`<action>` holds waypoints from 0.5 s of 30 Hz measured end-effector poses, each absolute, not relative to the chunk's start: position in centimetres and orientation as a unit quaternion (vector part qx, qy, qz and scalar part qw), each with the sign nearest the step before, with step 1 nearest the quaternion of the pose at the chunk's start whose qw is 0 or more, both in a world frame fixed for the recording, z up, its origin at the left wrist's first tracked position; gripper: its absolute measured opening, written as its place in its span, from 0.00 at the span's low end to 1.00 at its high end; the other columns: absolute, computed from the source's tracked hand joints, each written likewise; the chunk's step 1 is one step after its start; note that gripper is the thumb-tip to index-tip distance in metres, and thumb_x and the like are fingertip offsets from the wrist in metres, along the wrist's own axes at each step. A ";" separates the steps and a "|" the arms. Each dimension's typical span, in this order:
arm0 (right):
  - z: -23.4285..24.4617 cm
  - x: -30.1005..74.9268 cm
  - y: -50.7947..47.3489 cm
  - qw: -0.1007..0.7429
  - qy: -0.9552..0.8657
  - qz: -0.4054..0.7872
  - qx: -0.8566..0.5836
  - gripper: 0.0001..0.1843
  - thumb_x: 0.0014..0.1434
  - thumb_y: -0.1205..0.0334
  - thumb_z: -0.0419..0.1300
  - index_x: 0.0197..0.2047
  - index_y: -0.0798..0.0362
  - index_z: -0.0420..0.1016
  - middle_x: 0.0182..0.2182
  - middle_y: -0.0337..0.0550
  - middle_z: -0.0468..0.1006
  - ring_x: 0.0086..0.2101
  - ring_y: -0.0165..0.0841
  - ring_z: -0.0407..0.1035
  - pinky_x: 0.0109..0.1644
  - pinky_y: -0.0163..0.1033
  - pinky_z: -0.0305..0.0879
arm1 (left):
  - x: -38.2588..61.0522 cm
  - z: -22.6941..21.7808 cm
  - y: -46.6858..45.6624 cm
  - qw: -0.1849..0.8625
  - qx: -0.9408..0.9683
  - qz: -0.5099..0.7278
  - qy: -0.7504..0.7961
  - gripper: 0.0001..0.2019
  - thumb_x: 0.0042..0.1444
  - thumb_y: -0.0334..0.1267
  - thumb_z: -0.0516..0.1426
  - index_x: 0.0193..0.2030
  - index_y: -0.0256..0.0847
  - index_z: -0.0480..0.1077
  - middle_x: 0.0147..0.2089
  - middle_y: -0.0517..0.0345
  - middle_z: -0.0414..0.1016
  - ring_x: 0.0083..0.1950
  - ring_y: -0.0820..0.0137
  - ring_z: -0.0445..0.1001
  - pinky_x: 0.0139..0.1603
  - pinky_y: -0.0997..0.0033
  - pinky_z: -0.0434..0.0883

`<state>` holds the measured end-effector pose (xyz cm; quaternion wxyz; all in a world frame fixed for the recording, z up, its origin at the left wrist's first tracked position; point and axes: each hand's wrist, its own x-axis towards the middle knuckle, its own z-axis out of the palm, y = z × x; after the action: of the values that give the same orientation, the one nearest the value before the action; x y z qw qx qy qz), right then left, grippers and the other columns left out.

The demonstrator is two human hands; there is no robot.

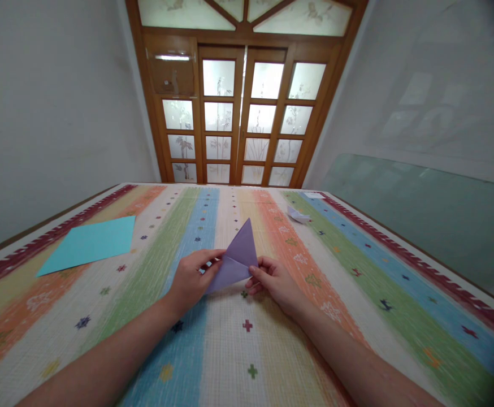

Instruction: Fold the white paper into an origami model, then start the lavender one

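Observation:
A folded sheet of purple origami paper (242,246) is held up over the middle of the table, its pointed corner upward and a crease crossing its face. My left hand (194,277) pinches its left edge between thumb and fingers. On the opposite side, the thumb and fingers of my right hand (272,278) grip the right corner, with some fingertips curled behind or below it. The paper's back side is hidden from me.
A turquoise sheet of paper (92,243) lies flat at the left. Farther back on the right rests a small white folded paper piece (298,215). The striped tablecloth (230,350) covers the table; walls flank both sides, and wooden glazed doors (242,113) stand beyond.

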<state>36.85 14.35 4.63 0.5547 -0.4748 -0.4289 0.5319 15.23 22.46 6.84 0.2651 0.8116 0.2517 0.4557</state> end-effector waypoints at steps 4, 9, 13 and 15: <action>4.6 36.9 14.3 0.551 -0.436 0.530 -0.475 0.18 0.54 0.49 0.67 0.38 0.55 0.70 0.25 0.41 0.77 0.26 0.32 0.75 0.29 0.36 0.74 | 15.3 6.8 22.5 0.272 0.811 0.456 0.247 0.10 0.62 0.35 0.56 0.48 0.44 0.76 0.45 0.55 0.80 0.42 0.69 0.77 0.37 0.74 0.73; 4.5 36.9 14.3 0.550 -0.435 0.534 -0.473 0.19 0.54 0.49 0.67 0.39 0.55 0.71 0.26 0.41 0.77 0.27 0.32 0.75 0.28 0.36 0.73 | 15.1 7.0 22.3 0.280 0.812 0.459 0.228 0.10 0.62 0.32 0.56 0.47 0.46 0.77 0.45 0.55 0.79 0.44 0.69 0.76 0.39 0.74 0.72; 4.4 37.0 14.2 0.552 -0.424 0.543 -0.469 0.19 0.54 0.49 0.67 0.38 0.55 0.70 0.25 0.41 0.77 0.25 0.31 0.74 0.29 0.37 0.73 | 15.3 7.2 22.2 0.327 0.796 0.448 0.244 0.08 0.60 0.33 0.57 0.44 0.44 0.77 0.44 0.54 0.77 0.42 0.69 0.75 0.35 0.75 0.72; 4.5 37.1 14.2 0.556 -0.424 0.539 -0.470 0.19 0.54 0.49 0.66 0.38 0.55 0.70 0.24 0.39 0.75 0.23 0.29 0.71 0.27 0.35 0.70 | 15.5 7.0 22.4 0.381 0.771 0.434 0.268 0.08 0.59 0.36 0.59 0.44 0.42 0.76 0.43 0.53 0.77 0.41 0.69 0.75 0.33 0.75 0.72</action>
<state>37.12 14.19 4.45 0.5562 -0.4696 -0.4240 0.5388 15.47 22.35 6.98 0.3807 0.7713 0.2683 0.4338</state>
